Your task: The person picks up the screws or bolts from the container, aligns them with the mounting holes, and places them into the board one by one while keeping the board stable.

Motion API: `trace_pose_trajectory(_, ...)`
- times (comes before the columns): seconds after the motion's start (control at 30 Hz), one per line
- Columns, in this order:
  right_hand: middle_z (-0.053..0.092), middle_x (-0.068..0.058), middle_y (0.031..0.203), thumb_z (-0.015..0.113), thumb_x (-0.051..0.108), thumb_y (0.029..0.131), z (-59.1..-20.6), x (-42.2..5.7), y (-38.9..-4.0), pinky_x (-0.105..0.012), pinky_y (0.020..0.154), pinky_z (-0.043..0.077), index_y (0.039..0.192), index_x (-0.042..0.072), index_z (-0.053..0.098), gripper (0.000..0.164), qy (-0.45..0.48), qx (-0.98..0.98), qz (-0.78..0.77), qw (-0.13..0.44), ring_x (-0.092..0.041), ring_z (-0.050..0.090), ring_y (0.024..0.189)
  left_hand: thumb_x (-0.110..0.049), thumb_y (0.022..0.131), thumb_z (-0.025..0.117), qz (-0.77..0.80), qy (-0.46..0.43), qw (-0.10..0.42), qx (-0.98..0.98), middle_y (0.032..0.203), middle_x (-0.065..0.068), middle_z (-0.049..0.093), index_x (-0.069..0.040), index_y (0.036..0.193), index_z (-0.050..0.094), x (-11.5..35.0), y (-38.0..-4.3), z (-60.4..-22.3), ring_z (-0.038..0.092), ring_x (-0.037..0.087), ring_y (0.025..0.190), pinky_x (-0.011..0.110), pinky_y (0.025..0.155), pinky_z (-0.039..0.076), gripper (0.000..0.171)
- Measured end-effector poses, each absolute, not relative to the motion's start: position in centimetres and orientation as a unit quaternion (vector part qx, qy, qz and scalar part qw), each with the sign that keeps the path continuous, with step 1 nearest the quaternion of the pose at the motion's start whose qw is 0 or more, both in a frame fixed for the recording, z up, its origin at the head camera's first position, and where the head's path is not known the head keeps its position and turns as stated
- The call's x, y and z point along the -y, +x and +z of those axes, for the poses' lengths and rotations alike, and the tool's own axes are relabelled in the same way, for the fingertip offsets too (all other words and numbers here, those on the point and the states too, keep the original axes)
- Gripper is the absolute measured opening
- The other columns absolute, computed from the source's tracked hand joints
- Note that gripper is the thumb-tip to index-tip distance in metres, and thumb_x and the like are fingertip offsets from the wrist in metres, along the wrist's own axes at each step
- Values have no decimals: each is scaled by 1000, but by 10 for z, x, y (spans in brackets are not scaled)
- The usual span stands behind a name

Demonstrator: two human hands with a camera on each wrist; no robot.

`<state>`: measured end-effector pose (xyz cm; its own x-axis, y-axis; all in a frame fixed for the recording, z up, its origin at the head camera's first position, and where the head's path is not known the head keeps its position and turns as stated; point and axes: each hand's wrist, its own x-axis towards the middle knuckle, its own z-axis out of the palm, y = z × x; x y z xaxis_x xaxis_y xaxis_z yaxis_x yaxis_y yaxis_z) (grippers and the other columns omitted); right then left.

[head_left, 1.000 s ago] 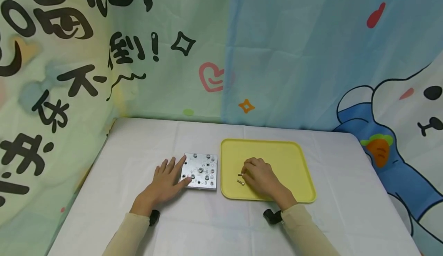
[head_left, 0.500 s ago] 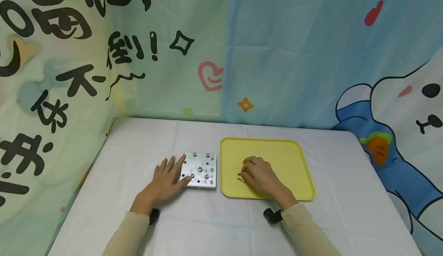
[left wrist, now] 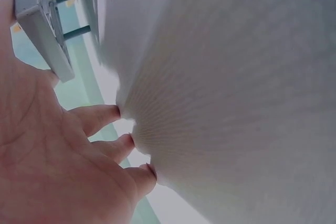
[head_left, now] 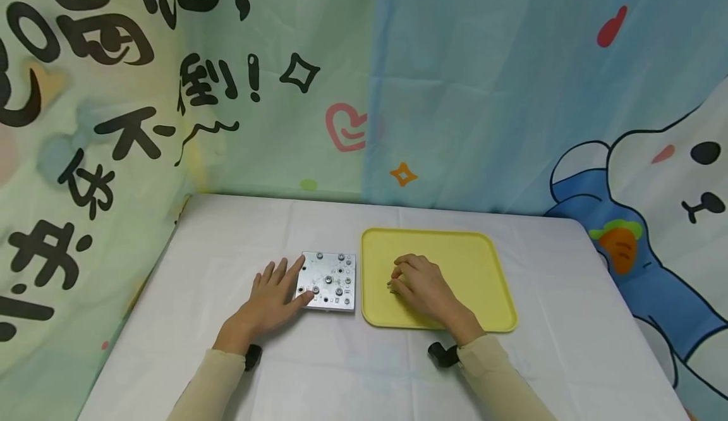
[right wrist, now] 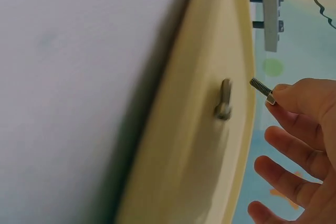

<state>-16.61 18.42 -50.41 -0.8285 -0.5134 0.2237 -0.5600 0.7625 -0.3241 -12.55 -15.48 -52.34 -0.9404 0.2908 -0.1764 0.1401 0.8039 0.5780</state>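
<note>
My right hand [head_left: 423, 287] pinches a small metal screw [right wrist: 261, 91] between thumb and index finger, just above the yellow tray [head_left: 472, 282]. The other fingers of that hand are spread and hold nothing. A second screw [right wrist: 223, 100] lies on the tray, seen in the right wrist view. My left hand [head_left: 272, 299] is spread on the white cloth, its thumb and index finger touching the left side of a silver metal plate [head_left: 335, 270]. Several screw heads show on the plate's top, and in the left wrist view threaded shafts [left wrist: 77, 32] stick out below it.
A white cloth covers the table [head_left: 352, 370]. The tray stands just right of the plate, with a narrow strip of cloth between. A printed curtain [head_left: 455, 92] hangs behind the table and along its left side.
My right hand has shifted slightly left over the tray, and the loose screw seen below its fingertips is now hidden in the head view. My left hand and the plate stay in place.
</note>
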Motion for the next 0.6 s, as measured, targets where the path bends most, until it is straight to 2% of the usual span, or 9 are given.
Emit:
trace_pose_trajectory(0.13,64,-13,118,75,14,91,-499,-175,-170,-55,87,48,89,8,69,9,297,933,190,76,-35,59,108,-68,98,41,293,114,129,-940,165,20,9,-31,163,8,156,-126,-525,-2,42,150,61,116,-1,82)
trace_pose_trajectory(0.37,63,-11,123,72,14,94,-489,-153,-176,-55,90,47,91,10,69,6,301,932,190,65,-34,57,113,-69,98,40,288,114,126,-943,165,19,8,-32,163,8,156,-126,-528,-1,42,150,60,117,-1,81)
trace_pose_trajectory(0.6,62,-11,125,73,14,93,-485,-129,-186,-55,93,46,92,10,70,6,327,921,199,77,-33,57,116,-70,97,41,289,112,126,-943,165,19,9,-32,162,8,156,-127,-529,-1,41,150,60,117,-1,82)
